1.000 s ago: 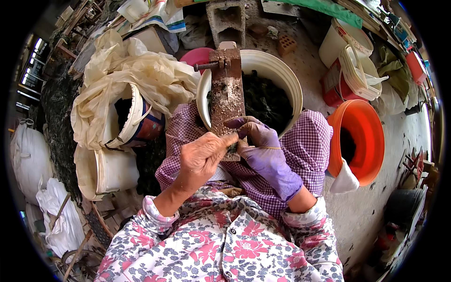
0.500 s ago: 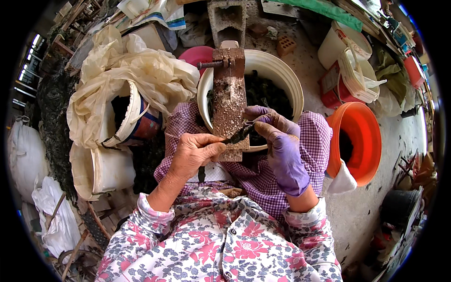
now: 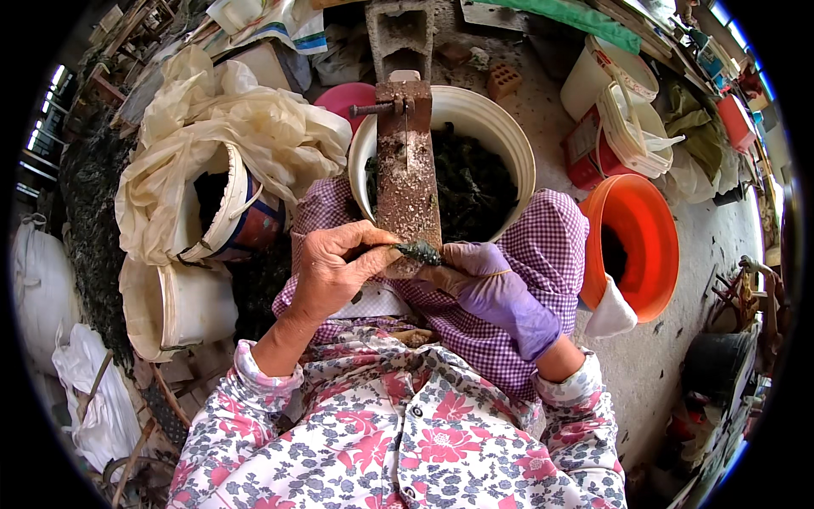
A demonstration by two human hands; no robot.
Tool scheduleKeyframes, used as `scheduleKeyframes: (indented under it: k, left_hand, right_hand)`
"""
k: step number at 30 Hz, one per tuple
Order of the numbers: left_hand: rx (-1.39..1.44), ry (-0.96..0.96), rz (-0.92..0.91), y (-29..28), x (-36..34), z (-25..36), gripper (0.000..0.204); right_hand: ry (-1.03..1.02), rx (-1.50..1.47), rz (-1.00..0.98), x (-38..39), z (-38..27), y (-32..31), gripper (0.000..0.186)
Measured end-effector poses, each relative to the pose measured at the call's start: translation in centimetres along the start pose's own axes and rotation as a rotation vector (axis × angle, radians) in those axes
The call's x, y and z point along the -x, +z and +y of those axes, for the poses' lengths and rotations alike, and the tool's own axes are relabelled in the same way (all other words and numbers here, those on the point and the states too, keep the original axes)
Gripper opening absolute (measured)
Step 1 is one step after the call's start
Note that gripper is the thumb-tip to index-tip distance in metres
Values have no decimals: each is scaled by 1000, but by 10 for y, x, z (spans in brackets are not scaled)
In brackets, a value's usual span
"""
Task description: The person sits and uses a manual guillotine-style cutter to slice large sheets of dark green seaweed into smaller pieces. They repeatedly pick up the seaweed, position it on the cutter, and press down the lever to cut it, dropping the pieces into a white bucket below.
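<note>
My bare left hand (image 3: 348, 259) pinches one end of a short dark green leafy strip (image 3: 418, 251), apparently seaweed, over the lower end of a brown, grit-covered board (image 3: 407, 174) with a bolt near its top. My right hand (image 3: 479, 284), in a dirty purple glove with a band round it, grips the strip's other end. The board lies across a large white tub (image 3: 526, 176) between my knees, which holds a heap of dark green seaweed (image 3: 471, 182).
A concrete block (image 3: 400, 25) stands beyond the board, beside a pink basin (image 3: 337, 102). To the left are cream plastic sheeting (image 3: 271, 127) and white buckets (image 3: 203, 310). On the right sit an orange bucket (image 3: 657, 254), white and red containers (image 3: 623, 140) and a holed brick (image 3: 502, 81).
Both hands have shifted lower relative to the board. My right hand has turned lower and flatter, and the dark strip, seen dangling half a second ago, now lies horizontally between my fingers.
</note>
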State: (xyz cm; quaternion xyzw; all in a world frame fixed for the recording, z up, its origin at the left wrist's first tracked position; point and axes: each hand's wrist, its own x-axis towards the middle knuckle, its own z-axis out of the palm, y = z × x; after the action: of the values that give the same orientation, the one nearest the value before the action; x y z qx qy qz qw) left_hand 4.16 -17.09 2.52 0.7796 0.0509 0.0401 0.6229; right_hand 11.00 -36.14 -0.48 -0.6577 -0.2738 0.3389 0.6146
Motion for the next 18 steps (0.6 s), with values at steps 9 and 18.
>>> scheduleKeyframes:
  k: [9,18]
  left_hand:
    - [243,-110,-133,20,-4,-6,32]
    - [440,-184,180,29,3,-15,9]
  right_hand:
    - [-319,617,137,-4,-7,7,14]
    - [1,-2,102,-2,5,18,15]
